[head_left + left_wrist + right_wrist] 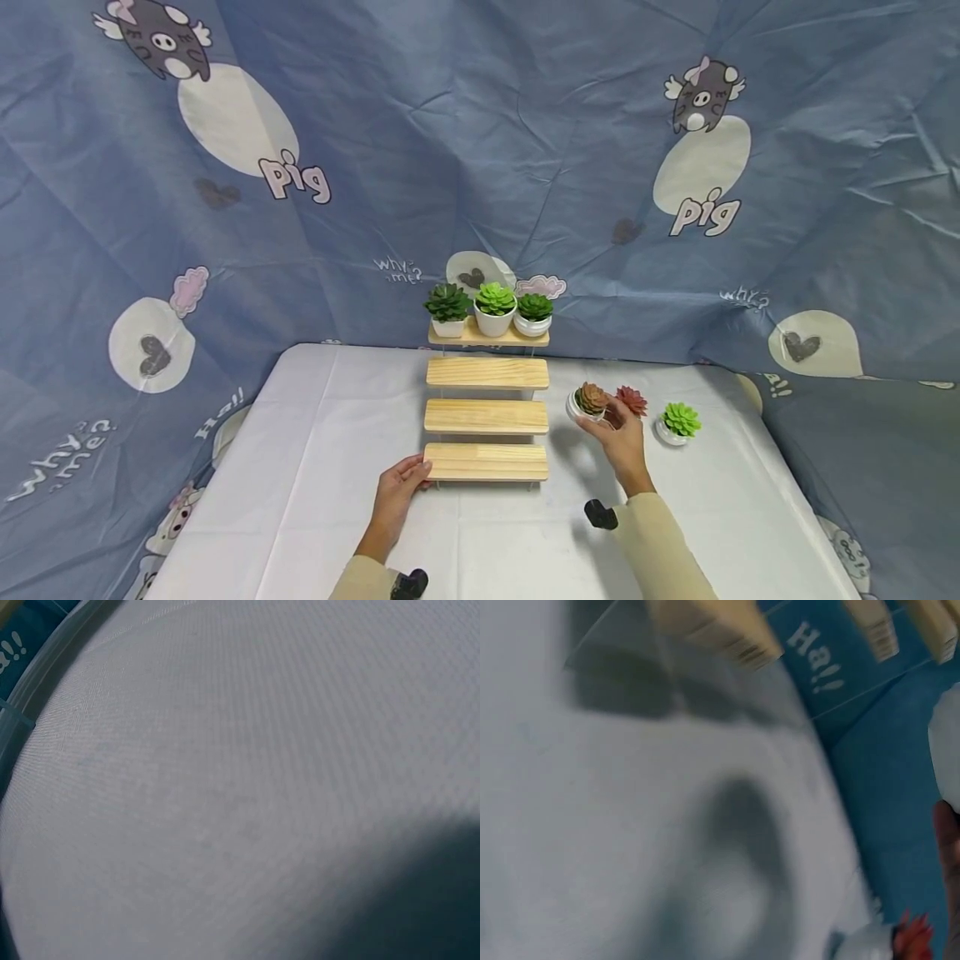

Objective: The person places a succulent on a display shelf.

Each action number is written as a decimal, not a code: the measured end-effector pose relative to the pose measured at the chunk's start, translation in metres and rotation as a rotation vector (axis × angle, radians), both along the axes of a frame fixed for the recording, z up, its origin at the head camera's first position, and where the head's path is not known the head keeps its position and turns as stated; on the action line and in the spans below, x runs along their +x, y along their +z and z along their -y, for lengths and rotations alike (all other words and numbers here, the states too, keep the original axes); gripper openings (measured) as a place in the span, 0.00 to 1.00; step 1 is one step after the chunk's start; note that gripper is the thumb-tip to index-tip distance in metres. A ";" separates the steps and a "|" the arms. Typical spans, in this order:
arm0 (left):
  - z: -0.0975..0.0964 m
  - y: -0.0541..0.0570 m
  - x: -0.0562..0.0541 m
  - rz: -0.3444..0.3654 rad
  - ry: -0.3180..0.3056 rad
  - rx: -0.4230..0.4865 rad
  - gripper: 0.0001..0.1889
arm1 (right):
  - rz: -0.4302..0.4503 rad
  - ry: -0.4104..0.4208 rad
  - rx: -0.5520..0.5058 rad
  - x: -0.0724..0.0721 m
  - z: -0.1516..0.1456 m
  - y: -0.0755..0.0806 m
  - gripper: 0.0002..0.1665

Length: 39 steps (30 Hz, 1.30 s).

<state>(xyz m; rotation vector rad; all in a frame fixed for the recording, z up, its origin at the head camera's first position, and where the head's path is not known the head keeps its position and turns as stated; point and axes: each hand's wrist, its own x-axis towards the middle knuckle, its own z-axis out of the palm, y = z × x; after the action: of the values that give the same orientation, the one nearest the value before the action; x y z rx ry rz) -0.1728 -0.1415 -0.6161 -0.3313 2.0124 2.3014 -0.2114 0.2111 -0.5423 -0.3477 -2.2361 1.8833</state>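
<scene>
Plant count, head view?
6. Top shelf: dark plant, middle plant, right-end plant. Brown plant in the right hand; red plant just past that hand, partly hidden; lime plant farther right on the table.

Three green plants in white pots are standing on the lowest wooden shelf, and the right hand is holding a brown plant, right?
Not quite: the three green plants stand on the top shelf, as the head view shows. The right hand is indeed holding a brown plant.
</scene>
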 end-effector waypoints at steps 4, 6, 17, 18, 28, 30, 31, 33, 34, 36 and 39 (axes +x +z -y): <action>0.001 -0.001 -0.001 -0.002 0.005 0.000 0.22 | -0.035 0.021 -0.013 -0.001 0.004 0.011 0.40; 0.001 -0.001 -0.001 -0.005 0.003 0.001 0.22 | -0.050 0.029 -0.029 -0.002 0.006 0.016 0.40; 0.001 0.001 0.001 0.001 0.000 0.011 0.22 | -0.117 0.092 -0.058 -0.008 0.026 0.044 0.38; 0.001 0.001 0.001 0.001 0.001 0.010 0.21 | -0.122 0.098 -0.061 -0.009 0.028 0.046 0.38; 0.000 0.003 0.002 0.016 -0.003 0.000 0.22 | -0.147 0.193 -0.054 -0.012 0.056 0.069 0.37; 0.000 0.003 0.001 0.017 -0.003 -0.001 0.22 | -0.141 0.223 -0.033 -0.014 0.063 0.074 0.37; 0.000 0.003 0.001 0.015 -0.002 -0.003 0.22 | -0.142 0.236 -0.016 -0.016 0.066 0.076 0.38; 0.000 0.003 0.001 0.014 -0.001 -0.004 0.22 | -0.151 0.258 0.002 -0.021 0.070 0.075 0.38; 0.000 0.003 0.001 0.013 0.000 -0.006 0.22 | -0.162 0.266 0.003 -0.025 0.072 0.073 0.38; 0.000 0.002 0.001 0.013 0.004 -0.005 0.22 | -0.184 0.276 0.001 -0.027 0.078 0.075 0.38; 0.000 0.001 0.001 0.016 0.007 -0.002 0.22 | -0.198 0.287 -0.020 -0.030 0.088 0.077 0.37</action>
<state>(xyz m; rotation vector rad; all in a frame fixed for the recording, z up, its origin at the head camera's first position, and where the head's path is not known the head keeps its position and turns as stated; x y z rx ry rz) -0.1721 -0.1413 -0.6150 -0.3561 2.0090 2.2934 -0.2410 0.1231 -0.4649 0.1608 -2.2294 1.9746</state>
